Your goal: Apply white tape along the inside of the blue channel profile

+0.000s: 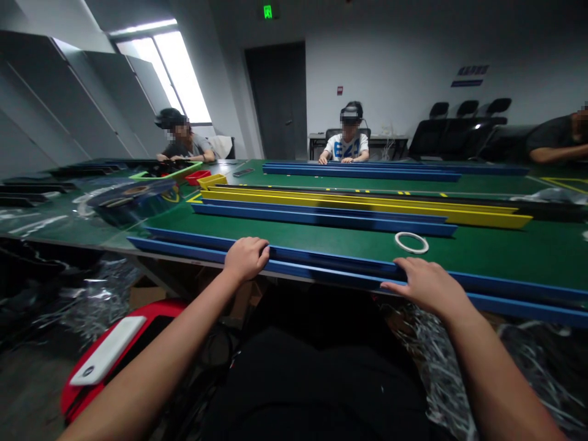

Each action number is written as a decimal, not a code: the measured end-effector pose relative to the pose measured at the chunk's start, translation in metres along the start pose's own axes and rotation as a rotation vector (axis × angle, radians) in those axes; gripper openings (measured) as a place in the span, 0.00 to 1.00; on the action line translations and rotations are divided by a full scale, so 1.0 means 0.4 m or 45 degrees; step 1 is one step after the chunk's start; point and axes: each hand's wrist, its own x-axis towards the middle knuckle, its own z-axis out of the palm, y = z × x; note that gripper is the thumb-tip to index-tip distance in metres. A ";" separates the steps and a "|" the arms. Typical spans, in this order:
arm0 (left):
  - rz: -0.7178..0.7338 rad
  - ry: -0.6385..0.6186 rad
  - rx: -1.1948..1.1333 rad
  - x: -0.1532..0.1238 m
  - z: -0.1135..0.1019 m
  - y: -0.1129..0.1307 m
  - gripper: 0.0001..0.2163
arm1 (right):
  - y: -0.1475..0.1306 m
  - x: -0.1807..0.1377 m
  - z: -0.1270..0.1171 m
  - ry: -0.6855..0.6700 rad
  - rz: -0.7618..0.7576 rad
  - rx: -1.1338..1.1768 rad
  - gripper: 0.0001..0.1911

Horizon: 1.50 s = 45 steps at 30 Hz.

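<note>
Head view: left hand (245, 257) grip curled over one blue rail (321, 263), right hand (425, 285) flat on it.

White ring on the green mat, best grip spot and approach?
Pinch the near arc of the white ring from above. It lies flat and thin, apart from the blue rail, open in the middle; the right hand is nearest, so probably come from the near side.

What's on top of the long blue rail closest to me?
Both hands rest on the blue rail: the left hand curled over it, the right hand flat. The rail beneath them is covered. A white ring lies behind it.
</note>
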 end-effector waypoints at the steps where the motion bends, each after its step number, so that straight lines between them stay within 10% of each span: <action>1: 0.003 0.005 -0.006 -0.001 0.000 0.003 0.20 | 0.005 -0.004 0.003 0.001 0.006 -0.002 0.41; 45: -0.077 0.054 -0.001 0.043 0.032 -0.020 0.21 | 0.014 0.056 -0.004 0.137 -0.058 -0.036 0.40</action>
